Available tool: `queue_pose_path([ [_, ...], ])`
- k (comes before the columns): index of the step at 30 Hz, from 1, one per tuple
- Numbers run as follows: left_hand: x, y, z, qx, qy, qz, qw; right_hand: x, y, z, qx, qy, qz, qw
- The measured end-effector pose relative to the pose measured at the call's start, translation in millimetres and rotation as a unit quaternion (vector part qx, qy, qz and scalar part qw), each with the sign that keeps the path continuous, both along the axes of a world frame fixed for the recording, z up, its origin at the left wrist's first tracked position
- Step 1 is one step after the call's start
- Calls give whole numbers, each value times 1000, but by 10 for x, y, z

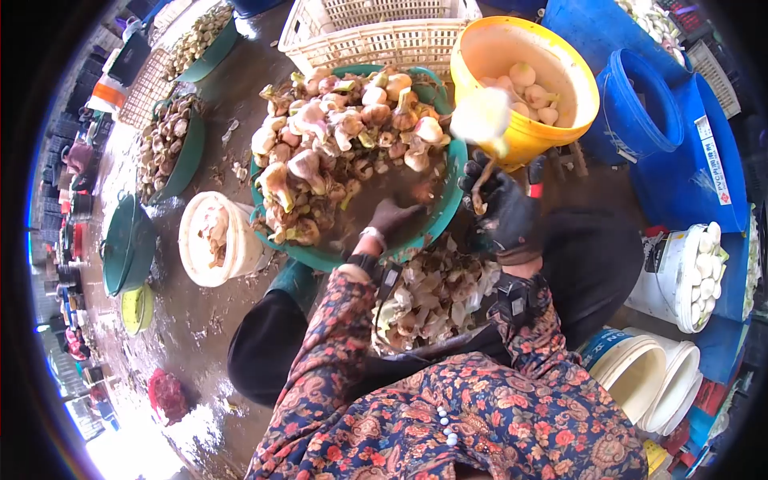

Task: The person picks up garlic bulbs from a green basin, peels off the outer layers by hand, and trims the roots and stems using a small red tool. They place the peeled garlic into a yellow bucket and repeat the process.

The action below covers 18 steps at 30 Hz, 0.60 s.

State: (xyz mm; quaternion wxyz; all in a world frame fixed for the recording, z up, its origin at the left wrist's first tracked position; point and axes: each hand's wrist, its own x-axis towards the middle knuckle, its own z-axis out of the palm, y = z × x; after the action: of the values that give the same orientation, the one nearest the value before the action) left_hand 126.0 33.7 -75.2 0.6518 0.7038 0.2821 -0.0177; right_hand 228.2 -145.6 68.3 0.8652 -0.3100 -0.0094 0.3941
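Observation:
A green basin [458, 172] holds many unpeeled garlic bulbs [308, 168] with dry skins and roots. Low in it, at the right side, is my left hand [398, 218], dark-gloved and smeared by motion; whether it grips anything is unclear. My right hand [508, 212], in a black glove with a red band at one finger, is closed around a curved brown stalk [482, 186]. Just above its fingers a blurred white bulb [480, 120] appears in front of the rim of the yellow bucket [524, 144]. Several pale peeled bulbs [524, 76] lie inside that bucket.
Loose skins [436, 300] are heaped between my legs. A white bucket [212, 240] stands left of the basin, a cream crate [376, 44] behind it. Blue tubs [640, 104] and a white bucket of peeled bulbs [676, 276] stand right. More green basins [128, 244] are at far left.

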Motion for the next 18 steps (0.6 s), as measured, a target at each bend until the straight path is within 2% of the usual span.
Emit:
queue_pose_path([
  [1, 159, -26, -144, -2, -4, -5, 1000, 53, -27, 79, -34, 48, -8, 998],
  [3, 470, -62, -555, 90, 41, -22, 995, 118, -50, -430, -47, 35, 17, 998],
  [4, 566, -50, -989, 87, 38, -25, 995, 124, -81, -620, -59, 30, 48, 997],
  [5, 638, -38, -1531, 100, 55, -65, 991, 6, 41, -642, -192, -16, -41, 980],
  [6, 660, -49, -1824, 112, 74, -104, 985, -1, 62, -853, -260, -69, -29, 963],
  [7, 545, -109, -1230, 139, 5, -161, 977, -20, 45, -1168, -371, -200, -35, 906],
  [8, 446, -146, -891, 137, 7, -163, 977, -41, 37, -1380, -468, -325, -38, 821],
  [9, 349, -172, -646, 79, -36, -123, 989, -73, 66, -1295, -469, -322, -38, 821],
  [10, 256, -192, -400, 20, -76, -79, 994, -130, 123, -1098, -533, -333, 2, 778],
  [11, 184, -197, -141, -51, -55, -4, 997, -182, 166, -989, -591, -343, 43, 729],
  [12, 67, -209, -22, -51, -49, 0, 998, -228, 181, -1051, -590, -341, 49, 731],
  [14, -204, -246, 175, 102, -91, -36, 990, -332, 224, -1190, -581, -404, 50, 705],
  [15, -301, -277, 303, 202, -107, -55, 972, -416, 244, -1079, -543, -405, 51, 734],
  [16, -389, -294, 437, 206, -105, -49, 972, -464, 252, -956, -538, -408, 54, 736],
  [18, -530, -325, 750, 345, -56, -86, 933, -523, 287, -677, -543, -400, 134, 726],
])
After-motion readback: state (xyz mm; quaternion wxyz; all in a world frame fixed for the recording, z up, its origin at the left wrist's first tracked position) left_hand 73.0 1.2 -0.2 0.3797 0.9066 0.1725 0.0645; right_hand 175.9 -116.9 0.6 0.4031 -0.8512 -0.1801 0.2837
